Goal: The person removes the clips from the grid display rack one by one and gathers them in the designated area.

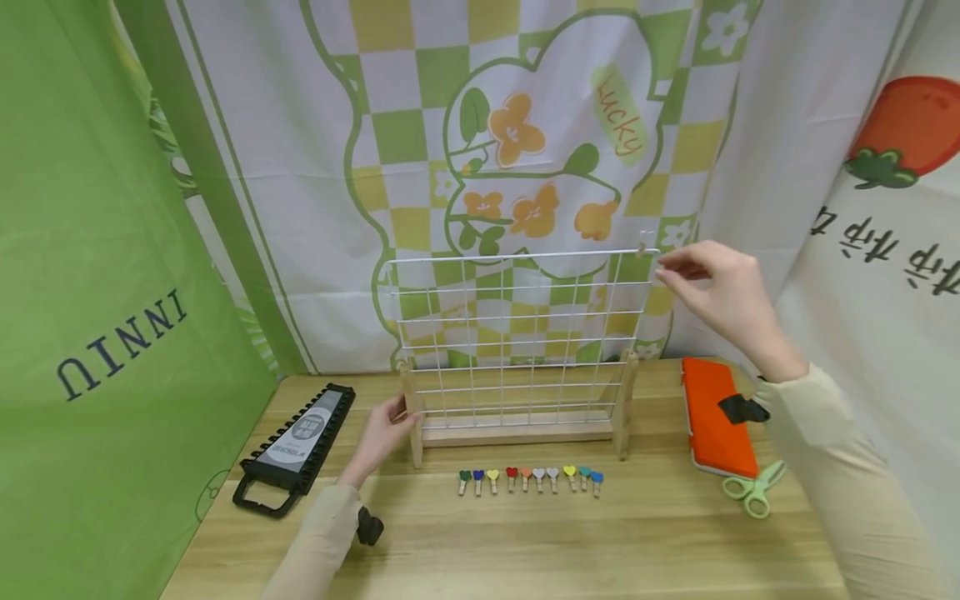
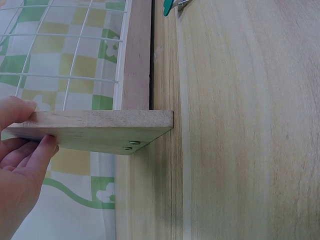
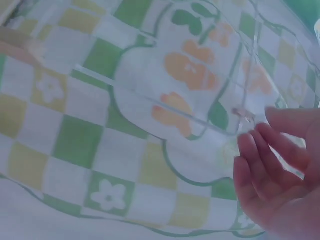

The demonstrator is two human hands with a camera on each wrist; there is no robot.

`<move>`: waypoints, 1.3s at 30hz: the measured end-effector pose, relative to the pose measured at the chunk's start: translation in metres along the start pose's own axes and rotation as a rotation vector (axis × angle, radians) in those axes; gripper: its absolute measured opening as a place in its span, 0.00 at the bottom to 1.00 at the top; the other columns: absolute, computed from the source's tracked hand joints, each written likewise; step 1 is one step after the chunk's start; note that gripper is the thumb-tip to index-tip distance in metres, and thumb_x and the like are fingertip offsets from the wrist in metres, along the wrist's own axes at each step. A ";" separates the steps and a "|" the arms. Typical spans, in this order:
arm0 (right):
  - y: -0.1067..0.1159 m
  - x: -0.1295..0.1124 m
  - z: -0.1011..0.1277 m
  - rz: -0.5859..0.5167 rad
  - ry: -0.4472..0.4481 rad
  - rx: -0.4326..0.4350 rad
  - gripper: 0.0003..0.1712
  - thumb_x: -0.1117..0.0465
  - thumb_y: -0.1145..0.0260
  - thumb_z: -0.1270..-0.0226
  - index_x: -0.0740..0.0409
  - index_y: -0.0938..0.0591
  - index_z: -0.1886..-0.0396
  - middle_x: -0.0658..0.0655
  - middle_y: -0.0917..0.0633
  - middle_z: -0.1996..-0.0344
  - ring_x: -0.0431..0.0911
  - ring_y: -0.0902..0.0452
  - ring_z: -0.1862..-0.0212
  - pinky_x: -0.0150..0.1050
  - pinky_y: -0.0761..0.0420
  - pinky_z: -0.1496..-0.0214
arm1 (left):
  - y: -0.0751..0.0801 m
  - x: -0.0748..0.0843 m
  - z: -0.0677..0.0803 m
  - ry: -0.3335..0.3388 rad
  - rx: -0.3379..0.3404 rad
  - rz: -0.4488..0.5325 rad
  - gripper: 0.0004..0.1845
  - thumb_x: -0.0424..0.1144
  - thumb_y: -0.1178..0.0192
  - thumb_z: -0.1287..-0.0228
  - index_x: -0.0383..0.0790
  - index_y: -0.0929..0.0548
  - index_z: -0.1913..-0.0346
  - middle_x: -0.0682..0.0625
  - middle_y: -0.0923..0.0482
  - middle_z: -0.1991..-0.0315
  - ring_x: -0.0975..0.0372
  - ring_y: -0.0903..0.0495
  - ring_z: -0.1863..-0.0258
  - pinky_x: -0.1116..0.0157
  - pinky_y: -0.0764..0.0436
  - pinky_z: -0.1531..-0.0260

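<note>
Heart-topped mini clothespins (image 1: pixel 529 479), ten in all, lie in a row on the wooden table (image 1: pixel 525 542) before the wire grid stand (image 1: pixel 517 333); only one clip (image 1: pixel 642 247) sits on its top wire. Left hand (image 1: pixel 382 433) grips the stand's wooden foot; right hand (image 1: pixel 716 287), raised with fingers loosely curled, hovers beside that clip, holding nothing visible.

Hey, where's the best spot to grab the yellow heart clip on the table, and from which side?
Probably pinch the yellow heart clip by its wooden tail, the end nearest you, coming from above. It lies flat in the row of clips with close neighbours on each side, so a sideways approach would likely knock them.
</note>
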State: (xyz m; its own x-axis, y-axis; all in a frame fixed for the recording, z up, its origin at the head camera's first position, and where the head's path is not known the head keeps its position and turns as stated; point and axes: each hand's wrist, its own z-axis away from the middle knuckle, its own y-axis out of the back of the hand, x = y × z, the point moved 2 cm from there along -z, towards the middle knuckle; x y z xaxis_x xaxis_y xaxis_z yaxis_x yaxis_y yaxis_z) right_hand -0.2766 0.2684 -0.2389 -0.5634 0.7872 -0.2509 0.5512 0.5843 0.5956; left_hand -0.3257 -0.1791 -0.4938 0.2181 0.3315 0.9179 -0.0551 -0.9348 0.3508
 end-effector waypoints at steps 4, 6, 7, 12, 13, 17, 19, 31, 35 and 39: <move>0.006 -0.001 -0.021 0.011 -0.036 0.035 0.09 0.68 0.29 0.38 0.68 0.14 0.59 0.64 0.12 0.63 0.11 0.34 0.65 0.05 0.30 0.60 | 0.000 0.000 0.002 0.002 0.005 0.006 0.29 0.26 0.40 0.33 0.20 0.35 0.32 0.25 0.30 0.36 0.37 0.27 0.35 0.51 0.22 0.36; 0.007 0.000 -0.029 0.010 -0.054 0.011 0.10 0.67 0.30 0.37 0.67 0.14 0.57 0.64 0.12 0.62 0.12 0.34 0.66 0.05 0.30 0.60 | 0.000 0.000 0.002 0.010 0.007 0.000 0.29 0.27 0.40 0.33 0.21 0.35 0.32 0.25 0.30 0.36 0.38 0.28 0.35 0.51 0.23 0.36; 0.007 0.000 -0.032 0.006 -0.062 -0.008 0.11 0.66 0.30 0.36 0.67 0.14 0.56 0.64 0.12 0.61 0.12 0.34 0.66 0.05 0.30 0.60 | -0.001 -0.001 0.003 0.016 0.008 -0.003 0.29 0.27 0.40 0.33 0.21 0.35 0.31 0.26 0.30 0.35 0.38 0.28 0.34 0.51 0.23 0.35; 0.006 0.005 -0.044 -0.010 -0.087 -0.121 0.14 0.61 0.31 0.33 0.64 0.14 0.52 0.62 0.12 0.58 0.14 0.32 0.66 0.07 0.30 0.60 | -0.001 -0.003 0.003 0.026 0.007 0.003 0.30 0.28 0.39 0.33 0.22 0.34 0.31 0.27 0.29 0.35 0.39 0.28 0.34 0.50 0.23 0.34; 0.005 0.006 -0.047 -0.013 -0.087 -0.139 0.14 0.61 0.31 0.33 0.64 0.14 0.52 0.62 0.12 0.58 0.15 0.32 0.66 0.07 0.30 0.60 | -0.001 -0.003 0.003 0.025 0.007 0.003 0.30 0.28 0.39 0.33 0.22 0.34 0.31 0.27 0.29 0.35 0.40 0.28 0.34 0.50 0.23 0.34; 0.004 0.009 -0.053 -0.015 -0.080 -0.178 0.12 0.60 0.32 0.32 0.62 0.13 0.54 0.60 0.11 0.59 0.15 0.31 0.67 0.07 0.30 0.60 | -0.002 -0.003 0.003 0.011 0.006 0.010 0.29 0.27 0.39 0.33 0.21 0.34 0.32 0.26 0.29 0.36 0.39 0.27 0.34 0.50 0.23 0.34; 0.004 0.010 -0.055 -0.012 -0.076 -0.186 0.11 0.61 0.32 0.33 0.61 0.12 0.55 0.60 0.10 0.60 0.15 0.31 0.67 0.07 0.30 0.61 | -0.002 -0.003 0.002 0.009 0.006 0.013 0.29 0.27 0.40 0.33 0.21 0.34 0.32 0.26 0.29 0.36 0.39 0.27 0.34 0.50 0.23 0.34; 0.005 0.012 -0.052 -0.048 -0.053 -0.137 0.05 0.68 0.29 0.37 0.62 0.12 0.62 0.60 0.10 0.65 0.18 0.28 0.69 0.09 0.27 0.64 | -0.002 0.000 0.002 0.004 0.015 0.000 0.28 0.26 0.40 0.34 0.20 0.33 0.33 0.25 0.28 0.37 0.38 0.27 0.35 0.50 0.22 0.35; 0.004 0.011 -0.051 -0.073 -0.050 -0.106 0.04 0.69 0.28 0.39 0.63 0.12 0.64 0.61 0.11 0.66 0.20 0.27 0.71 0.11 0.25 0.66 | -0.002 0.001 0.001 0.004 0.012 -0.003 0.28 0.26 0.40 0.33 0.20 0.33 0.33 0.26 0.28 0.37 0.39 0.27 0.35 0.51 0.22 0.35; 0.005 0.009 -0.052 -0.077 -0.045 -0.072 0.03 0.68 0.27 0.40 0.62 0.12 0.66 0.60 0.11 0.68 0.21 0.27 0.73 0.13 0.25 0.70 | -0.002 0.001 0.001 -0.007 0.010 -0.010 0.28 0.26 0.40 0.33 0.19 0.33 0.33 0.25 0.28 0.37 0.38 0.27 0.36 0.50 0.22 0.36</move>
State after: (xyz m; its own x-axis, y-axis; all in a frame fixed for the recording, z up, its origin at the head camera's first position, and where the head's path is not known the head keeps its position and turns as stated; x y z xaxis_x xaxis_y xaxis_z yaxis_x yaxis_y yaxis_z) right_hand -0.3113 0.2682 -0.1982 -0.5729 0.7497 -0.3312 0.4609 0.6288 0.6262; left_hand -0.3242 -0.1772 -0.4938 0.2259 0.3404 0.9128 -0.0433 -0.9325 0.3584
